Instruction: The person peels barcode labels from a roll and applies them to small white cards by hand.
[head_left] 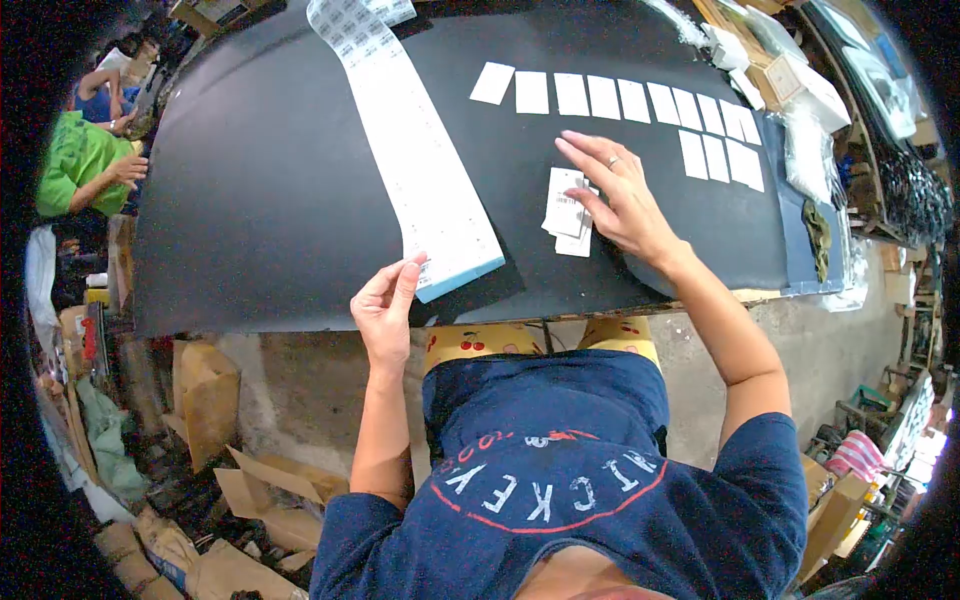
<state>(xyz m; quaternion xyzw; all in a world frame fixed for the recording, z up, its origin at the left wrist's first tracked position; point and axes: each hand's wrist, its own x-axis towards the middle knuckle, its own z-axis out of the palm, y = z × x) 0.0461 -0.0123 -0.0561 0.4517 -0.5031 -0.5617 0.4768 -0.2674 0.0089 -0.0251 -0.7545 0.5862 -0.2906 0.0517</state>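
A long white strip of printed labels (400,150) runs down the black table (260,200), its near end curling up to show a bluish underside. My left hand (385,308) pinches the corner of that end between thumb and fingers, close to the table's front edge. To the right, a small loose pile of white tags (566,212) with printed barcodes lies on the tabletop. My right hand (625,205) is over the pile's right side, fingers stretched out and apart, thumb overlapping the top tag.
Several white cards (602,98) lie in a row toward the back right, with a shorter row of cards (716,158) below. Boxes and plastic bags (808,150) line the right side. At the left sits a person in green (85,165); cardboard boxes (265,495) stand on the floor.
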